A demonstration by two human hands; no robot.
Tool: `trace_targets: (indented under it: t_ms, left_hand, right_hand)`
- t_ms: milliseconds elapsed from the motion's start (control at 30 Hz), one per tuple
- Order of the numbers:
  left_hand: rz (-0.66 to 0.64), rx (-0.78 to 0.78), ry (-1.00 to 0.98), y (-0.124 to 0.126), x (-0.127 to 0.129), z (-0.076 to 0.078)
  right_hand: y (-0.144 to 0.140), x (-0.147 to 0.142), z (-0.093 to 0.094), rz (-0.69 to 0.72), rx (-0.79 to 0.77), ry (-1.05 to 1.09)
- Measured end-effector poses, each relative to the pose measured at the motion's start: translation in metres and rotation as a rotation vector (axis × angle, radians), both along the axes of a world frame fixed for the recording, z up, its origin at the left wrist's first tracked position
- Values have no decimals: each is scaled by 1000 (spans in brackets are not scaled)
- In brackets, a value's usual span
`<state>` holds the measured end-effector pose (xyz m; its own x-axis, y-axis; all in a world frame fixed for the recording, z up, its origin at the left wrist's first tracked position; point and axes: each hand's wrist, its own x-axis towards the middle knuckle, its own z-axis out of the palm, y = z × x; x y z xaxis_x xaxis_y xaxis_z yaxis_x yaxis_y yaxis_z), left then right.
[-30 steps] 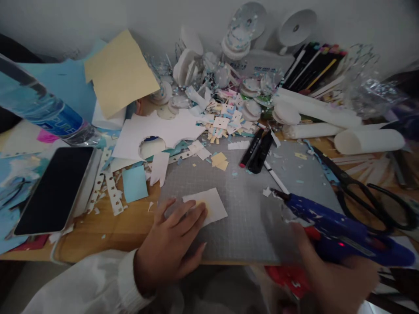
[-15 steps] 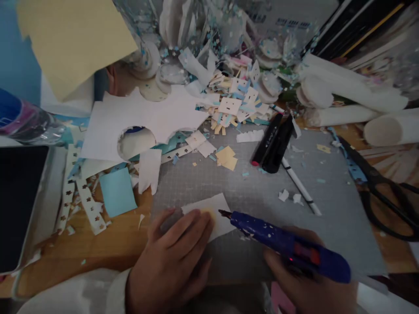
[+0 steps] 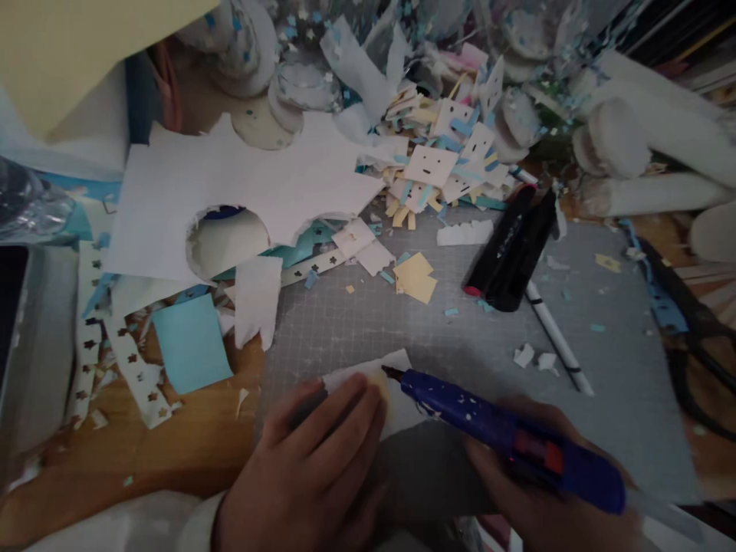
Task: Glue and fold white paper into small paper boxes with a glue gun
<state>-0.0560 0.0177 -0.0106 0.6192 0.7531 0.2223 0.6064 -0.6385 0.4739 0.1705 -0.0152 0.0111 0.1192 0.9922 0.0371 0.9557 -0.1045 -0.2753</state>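
Glue gun at white card

The right hand's grip clamped the gun; the left hand lay flat on the card on the near mat. Paper faces heaped far looked finished, the card not. Fingers hid part of it; a yellowish patch was unclear.

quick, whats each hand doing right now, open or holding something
Left hand: open, resting on a piece of white paper.
Right hand: closed, holding a blue glue gun.
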Motion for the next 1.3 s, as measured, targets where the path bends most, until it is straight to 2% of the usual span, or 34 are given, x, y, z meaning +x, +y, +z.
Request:
trace_targets:
  t_ms: [467,633,833,1167,1300]
  left_hand:
    - [21,80,6,2,-1,4]
    - [69,24,-19,0,-1,5]
    - [39,45,7,-1,-2,4]
    - [64,21,0,-2,0,6]
    - [70,20,2,-2,0,7]
  right_hand:
    - [0,4,6,84,-3,0]
    - [-1,5,10,87,-12,23]
    - [-6,10,9,107,-8,-2]
    - [-9,23,13,280,20,-40]
    - [-11,23,13,264,37,-67]
